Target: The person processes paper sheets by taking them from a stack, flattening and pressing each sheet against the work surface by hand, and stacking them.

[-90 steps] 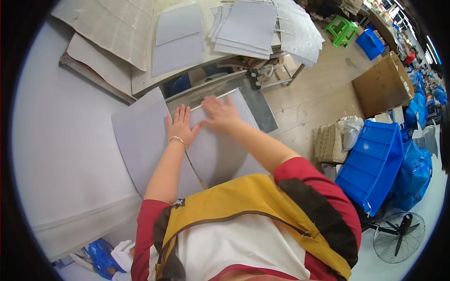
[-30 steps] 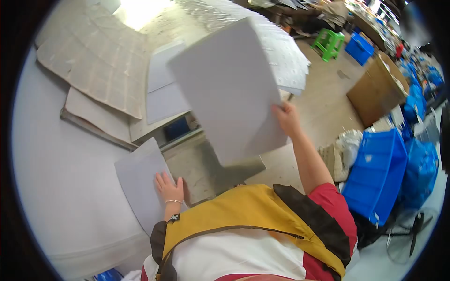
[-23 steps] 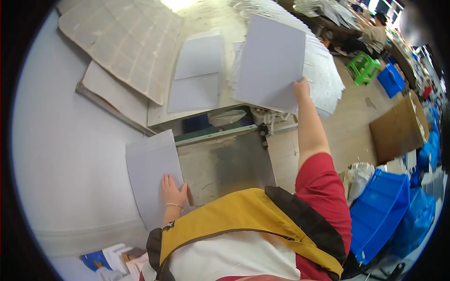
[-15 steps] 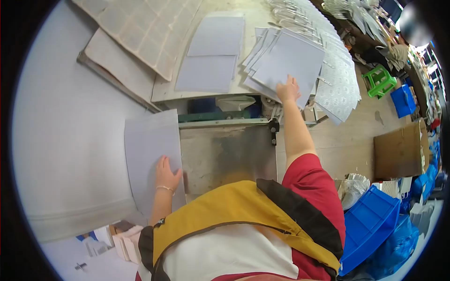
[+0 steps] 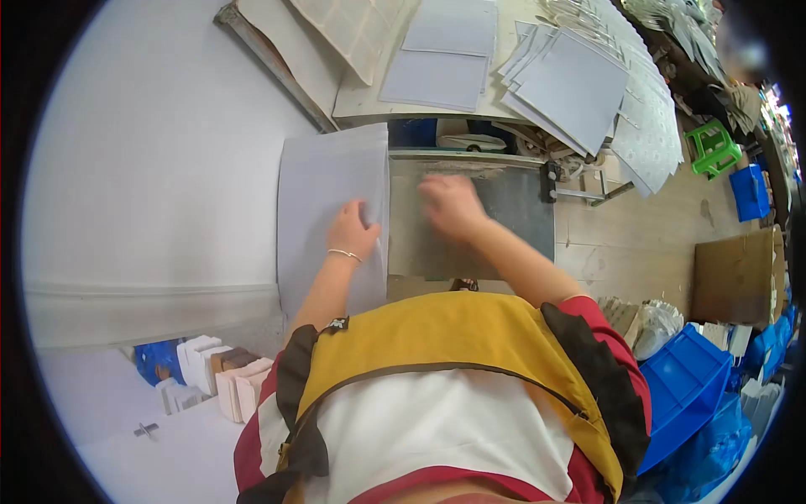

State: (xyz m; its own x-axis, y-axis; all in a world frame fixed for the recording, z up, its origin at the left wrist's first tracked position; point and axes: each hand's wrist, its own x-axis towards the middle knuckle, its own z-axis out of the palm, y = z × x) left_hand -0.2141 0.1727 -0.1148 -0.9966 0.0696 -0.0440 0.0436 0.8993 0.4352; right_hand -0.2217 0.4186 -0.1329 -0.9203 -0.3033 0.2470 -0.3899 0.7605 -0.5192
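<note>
My left hand [image 5: 353, 233], with a thin bracelet at the wrist, rests near the right edge of a tall pale sheet stack [image 5: 323, 181]. Its thumb stands apart from the fingers. Over a grey metal plate [image 5: 512, 214] is my right hand [image 5: 453, 207], its fingers bent and smeared by motion; I see nothing in it. Farther off on the table, white sheets [image 5: 579, 88] lie fanned out, and beside them sit two flat white sheet piles [image 5: 432, 80].
Patterned white sheets [image 5: 646, 139] overhang the table's [image 5: 357, 105] right side. A cardboard box [image 5: 735, 277], a blue crate [image 5: 684, 370] and a green stool [image 5: 712, 149] stand on the floor to the right. A white wall [image 5: 159, 168] borders the left.
My right hand has left the fanned sheets and come back toward me and leftward, over the metal plate. My left hand stays on the pale stack. The view has shifted.
</note>
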